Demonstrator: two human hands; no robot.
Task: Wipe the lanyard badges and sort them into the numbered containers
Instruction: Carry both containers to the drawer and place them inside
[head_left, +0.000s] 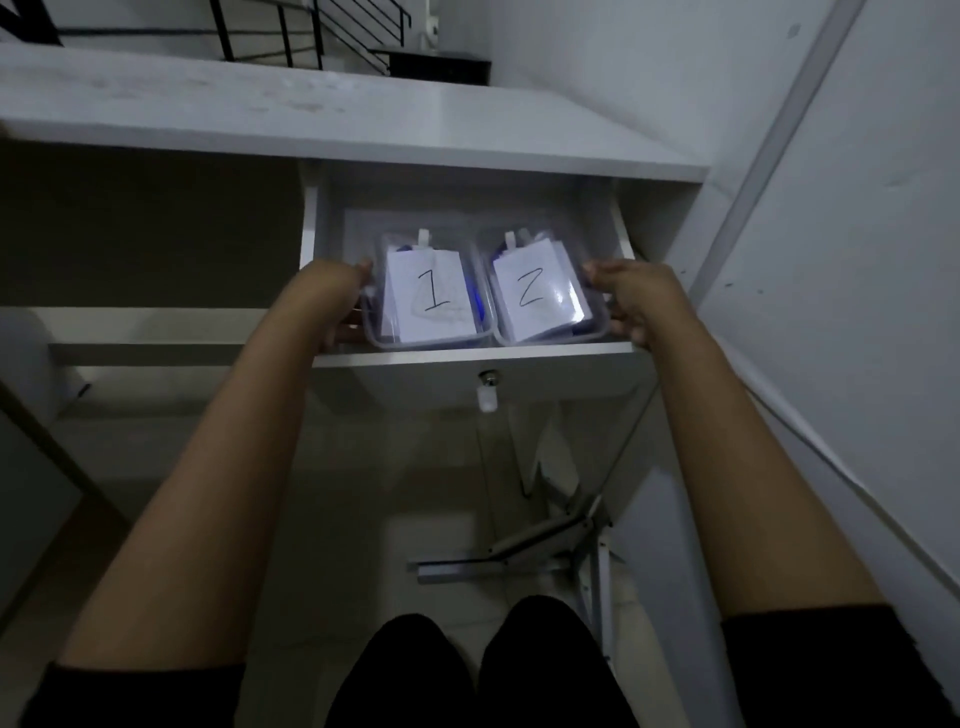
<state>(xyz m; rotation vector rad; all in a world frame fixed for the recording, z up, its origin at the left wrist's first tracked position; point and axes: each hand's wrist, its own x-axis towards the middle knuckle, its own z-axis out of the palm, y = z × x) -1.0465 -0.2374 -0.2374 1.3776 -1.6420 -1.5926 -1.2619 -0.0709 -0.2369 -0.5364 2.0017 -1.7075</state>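
Containers 1 (431, 296) and 2 (540, 293) sit side by side in the open drawer (467, 358), between my hands. Left grip (343, 301) curls on container 1's nine-o'clock edge; right grip (631, 301) curls on container 2's three-o'clock edge.

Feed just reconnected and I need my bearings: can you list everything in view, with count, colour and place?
container marked 1: one, clear plastic, left in the open drawer, badges inside
container marked 2: one, clear plastic, right in the drawer, touching the first, badges inside
drawer: one, white, pulled out from under the desk
desk: one, white, above the drawer
drawer lock: one, silver, on the drawer front
railing: one, black, top of view
left hand: holds the outer side of container 1
right hand: holds the outer side of container 2
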